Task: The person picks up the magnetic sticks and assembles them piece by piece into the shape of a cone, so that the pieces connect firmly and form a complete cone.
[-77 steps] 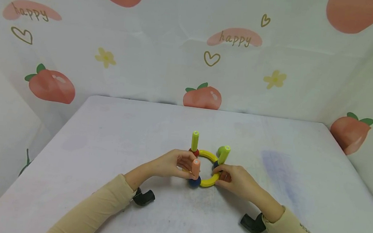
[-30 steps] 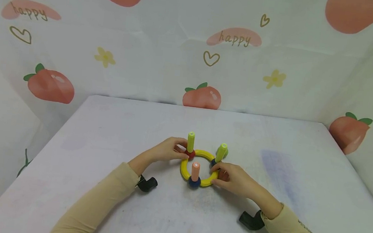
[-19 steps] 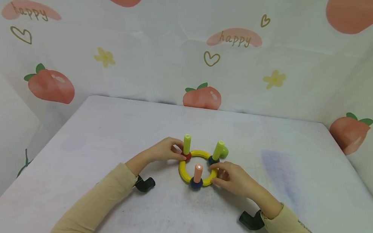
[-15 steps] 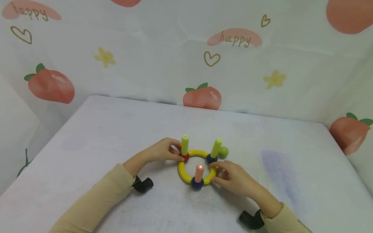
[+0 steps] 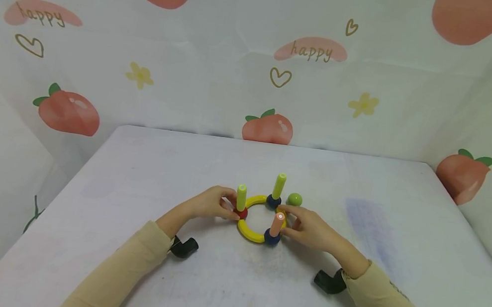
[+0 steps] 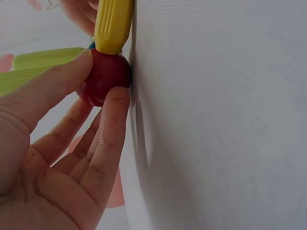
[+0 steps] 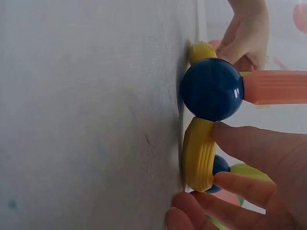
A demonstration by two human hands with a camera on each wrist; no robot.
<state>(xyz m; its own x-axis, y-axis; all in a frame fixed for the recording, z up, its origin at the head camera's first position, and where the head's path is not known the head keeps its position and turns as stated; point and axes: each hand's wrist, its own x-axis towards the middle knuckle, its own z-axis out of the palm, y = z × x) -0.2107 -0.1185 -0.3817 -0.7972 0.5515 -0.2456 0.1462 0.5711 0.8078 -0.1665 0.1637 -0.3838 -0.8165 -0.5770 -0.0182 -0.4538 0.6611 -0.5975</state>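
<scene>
A ring of yellow curved rods (image 5: pixel 250 233) joined by balls lies on the table. My left hand (image 5: pixel 213 203) pinches its red ball (image 6: pixel 109 76) between thumb and fingers; a light green rod (image 5: pixel 241 198) stands up from that ball. On the opposite side, my right hand (image 5: pixel 315 231) grips the right yellow curved rod (image 7: pixel 197 158), thumb near the front blue ball (image 7: pixel 212 89). From this ball rises an orange rod (image 5: pixel 277 225). The back blue ball (image 5: pixel 273 201) carries another light green rod (image 5: pixel 279 186), leaning slightly right.
A loose green ball (image 5: pixel 295 199) sits just right of the back blue ball. Black elbow-shaped pieces, one by the left wrist (image 5: pixel 185 248) and one by the right wrist (image 5: pixel 330 282), show under the sleeves. A printed curtain (image 5: pixel 210 69) hangs behind the table (image 5: pixel 159 164).
My left hand has gone from near the orange rod to the red ball. The ring has turned counterclockwise seen from above, its front blue ball swinging right and the red ball coming nearer.
</scene>
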